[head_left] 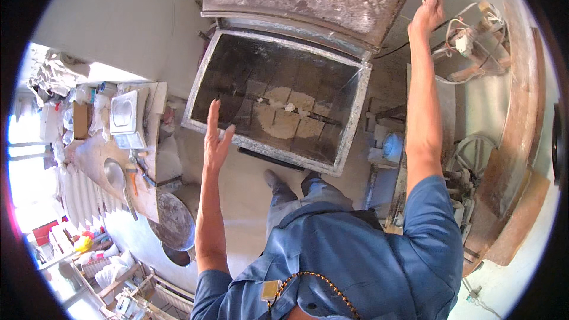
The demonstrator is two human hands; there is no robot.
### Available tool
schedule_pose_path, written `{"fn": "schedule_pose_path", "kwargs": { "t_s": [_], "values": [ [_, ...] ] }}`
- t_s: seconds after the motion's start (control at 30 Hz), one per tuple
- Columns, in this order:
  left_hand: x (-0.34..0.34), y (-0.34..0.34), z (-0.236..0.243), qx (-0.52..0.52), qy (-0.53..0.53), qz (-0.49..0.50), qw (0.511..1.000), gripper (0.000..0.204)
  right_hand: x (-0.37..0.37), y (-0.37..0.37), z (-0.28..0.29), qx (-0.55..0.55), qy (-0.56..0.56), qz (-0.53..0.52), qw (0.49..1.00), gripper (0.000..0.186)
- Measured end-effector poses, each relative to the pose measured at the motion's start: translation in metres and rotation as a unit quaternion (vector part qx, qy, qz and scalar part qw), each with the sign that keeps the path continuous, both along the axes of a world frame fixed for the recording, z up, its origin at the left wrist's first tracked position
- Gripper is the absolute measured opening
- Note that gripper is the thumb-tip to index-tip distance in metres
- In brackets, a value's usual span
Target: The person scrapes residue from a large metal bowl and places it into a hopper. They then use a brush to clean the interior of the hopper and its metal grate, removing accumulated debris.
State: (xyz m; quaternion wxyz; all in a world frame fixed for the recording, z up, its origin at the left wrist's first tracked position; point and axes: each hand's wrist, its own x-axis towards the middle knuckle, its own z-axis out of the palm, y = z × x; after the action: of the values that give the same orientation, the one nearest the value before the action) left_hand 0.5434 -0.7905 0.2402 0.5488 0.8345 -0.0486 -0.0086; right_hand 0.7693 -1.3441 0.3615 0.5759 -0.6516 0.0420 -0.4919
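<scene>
In front of me stands a rectangular chest with a pale, speckled rim [198,77], its heavy, stained lid [308,0] tilted up at the far side. Flat square slabs [286,123] line the dark inside, with pale patches and a few small white lumps on them. My left hand [217,142] is over the near left corner of the rim, fingers stretched out and thumb apart, holding nothing. Raised beside the lid's right corner, my right hand [427,13] has its fingers extended and slightly bent. Nothing shows in it, and a gap seems to separate it from the lid.
On the left, a wooden bench [95,157] bears a metal basin [127,115], a large ladle [117,181] and a brush [131,178]. A round pan [173,220] is below it. To the right are loose wires [462,38], a spoked wheel [474,153] and long boards [504,201].
</scene>
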Motion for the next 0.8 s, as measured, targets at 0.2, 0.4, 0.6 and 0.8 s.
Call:
{"fn": "schedule_pose_path", "kwargs": {
  "t_s": [0.2, 0.4, 0.6, 0.8],
  "values": [
    [-0.043, -0.029, 0.056, -0.031, -0.026, 0.068, 0.997, 0.075, 0.064, -0.034, -0.047, 0.39, 0.122, 0.14, 0.902, 0.077],
    [-0.082, -0.06, 0.126, -0.01, -0.228, 0.086, 0.97, 0.054, -0.053, -0.022, -0.042, 0.261, 0.187, 0.291, 0.901, 0.033],
    [-0.046, -0.096, 0.106, 0.025, -0.222, 0.017, 0.975, 0.034, -0.236, 0.066, -0.126, -0.286, 0.314, 0.478, 0.769, 0.045],
    [0.003, -0.116, -0.053, 0.08, -0.059, -0.019, 0.995, 0.03, -0.288, 0.109, -0.223, -0.577, 0.277, 0.426, 0.639, 0.042]
  ]
}}
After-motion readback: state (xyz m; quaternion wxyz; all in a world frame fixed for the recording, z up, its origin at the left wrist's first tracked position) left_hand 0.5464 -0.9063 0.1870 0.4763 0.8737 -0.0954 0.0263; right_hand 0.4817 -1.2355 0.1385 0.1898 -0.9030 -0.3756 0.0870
